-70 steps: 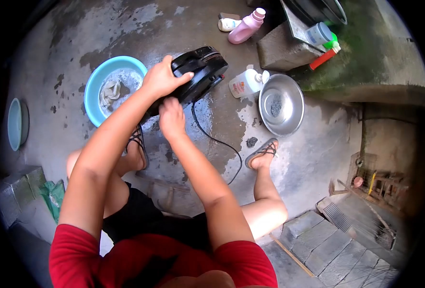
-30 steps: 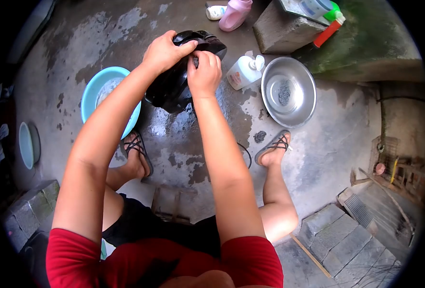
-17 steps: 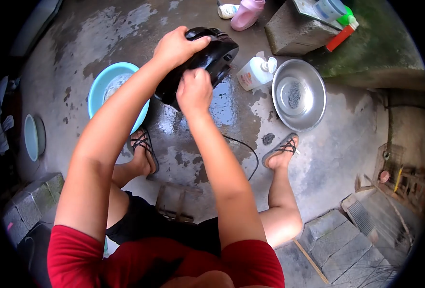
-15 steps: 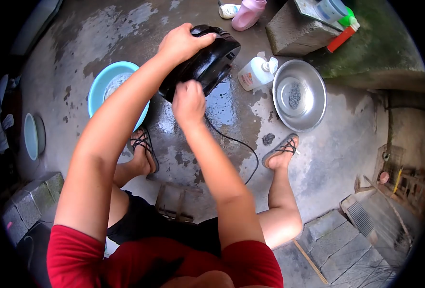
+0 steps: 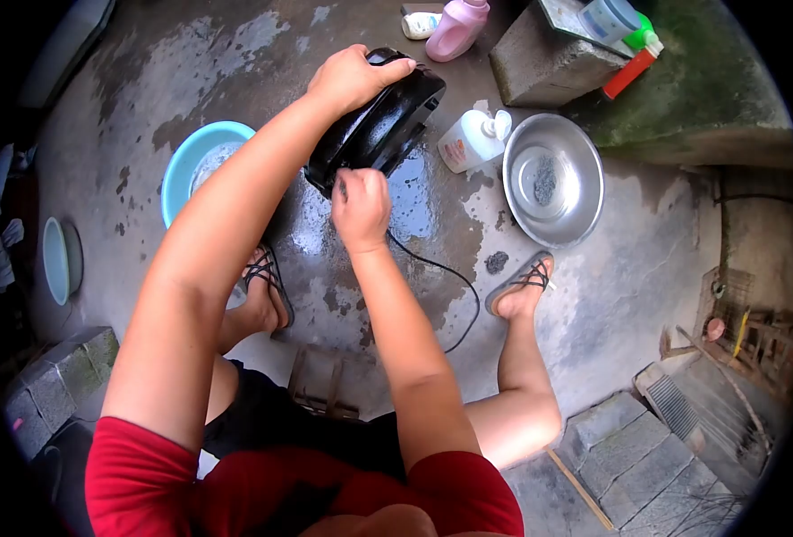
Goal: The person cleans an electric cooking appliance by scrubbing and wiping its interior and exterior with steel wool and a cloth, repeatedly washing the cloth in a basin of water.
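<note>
A glossy black electric appliance point(image 5: 374, 125) with a power cord stands tilted on the wet floor in front of me; its exact kind is unclear. My left hand point(image 5: 353, 79) grips its upper edge, thumb on the near side and fingers mostly hidden behind. Low on the appliance, my right hand point(image 5: 361, 208) is closed at its bottom edge. A bit of dark grey steel wool point(image 5: 343, 189) shows between its fingers. The black cord point(image 5: 446, 266) runs out from behind my right hand and curves across the concrete.
A turquoise basin point(image 5: 174, 183) with cloudy water stands left, a steel basin point(image 5: 553, 215) right. Near it are a white pump bottle point(image 5: 473, 141) and a dark clump point(image 5: 497, 261). A pink bottle point(image 5: 457, 31) and a concrete block point(image 5: 540, 67) are further back.
My right hand has moved slightly down and to the right along the appliance's lower edge, and the grey steel wool now shows. The left hand keeps its hold.
</note>
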A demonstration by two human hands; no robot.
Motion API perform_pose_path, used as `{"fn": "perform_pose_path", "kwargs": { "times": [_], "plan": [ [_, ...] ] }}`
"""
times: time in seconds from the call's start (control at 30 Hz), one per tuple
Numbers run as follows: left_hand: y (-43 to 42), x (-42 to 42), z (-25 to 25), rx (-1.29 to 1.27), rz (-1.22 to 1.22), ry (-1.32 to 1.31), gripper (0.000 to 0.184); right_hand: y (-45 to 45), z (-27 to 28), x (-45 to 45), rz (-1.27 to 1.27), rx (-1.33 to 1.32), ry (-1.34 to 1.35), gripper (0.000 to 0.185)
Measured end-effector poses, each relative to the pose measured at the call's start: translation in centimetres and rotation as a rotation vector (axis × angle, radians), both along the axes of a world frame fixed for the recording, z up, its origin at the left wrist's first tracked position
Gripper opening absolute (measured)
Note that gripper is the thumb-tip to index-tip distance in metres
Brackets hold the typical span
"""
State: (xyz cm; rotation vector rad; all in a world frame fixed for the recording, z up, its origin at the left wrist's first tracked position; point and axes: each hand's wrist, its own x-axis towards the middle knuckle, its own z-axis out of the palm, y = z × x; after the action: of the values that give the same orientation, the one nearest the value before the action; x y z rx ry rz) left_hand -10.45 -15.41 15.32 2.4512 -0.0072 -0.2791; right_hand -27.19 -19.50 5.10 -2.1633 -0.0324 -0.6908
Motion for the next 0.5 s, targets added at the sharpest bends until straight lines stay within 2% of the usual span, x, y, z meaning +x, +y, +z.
{"fn": "perform_pose_path", "kwargs": {
  "times": [0.07,0.13,0.2,0.23,0.3,0.4,0.43,0.5],
  "plan": [
    [-0.2,0.6,-0.2,-0.090,-0.001,0.049,0.079,-0.6,0.5,0.3,-0.034,0.037,-0.008,0.018],
    [-0.5,0.7,-0.6,-0.204,0.025,0.093,0.072,-1.1,1.1,-0.4,-0.156,0.190,0.033,0.017],
    [0.1,0.2,0.5,-0.462,0.018,0.315,0.064,-1.6,2.3,-1.1,-0.268,0.298,0.055,0.016],
    [0.3,-0.2,1.2,-0.589,0.013,0.428,0.060,-2.1,3.6,-0.9,-0.284,0.311,-0.021,0.017],
    [0.9,-0.2,0.9,-0.651,0.005,0.565,0.052,-2.2,6.3,-0.4,-0.286,0.297,-0.126,0.018],
    [1.2,-0.7,0.5,-0.785,0.029,0.739,0.050,-1.3,6.9,0.4,0.079,0.072,-0.156,0.022],
    [1.5,-1.1,0.8,-0.806,0.033,0.757,0.049,-1.0,6.8,0.4,0.096,0.033,-0.093,0.023],
    [2.5,-1.7,0.4,-0.882,0.029,0.803,0.048,-2.1,6.8,2.1,0.011,-0.083,-0.202,0.020]
  ]
}}
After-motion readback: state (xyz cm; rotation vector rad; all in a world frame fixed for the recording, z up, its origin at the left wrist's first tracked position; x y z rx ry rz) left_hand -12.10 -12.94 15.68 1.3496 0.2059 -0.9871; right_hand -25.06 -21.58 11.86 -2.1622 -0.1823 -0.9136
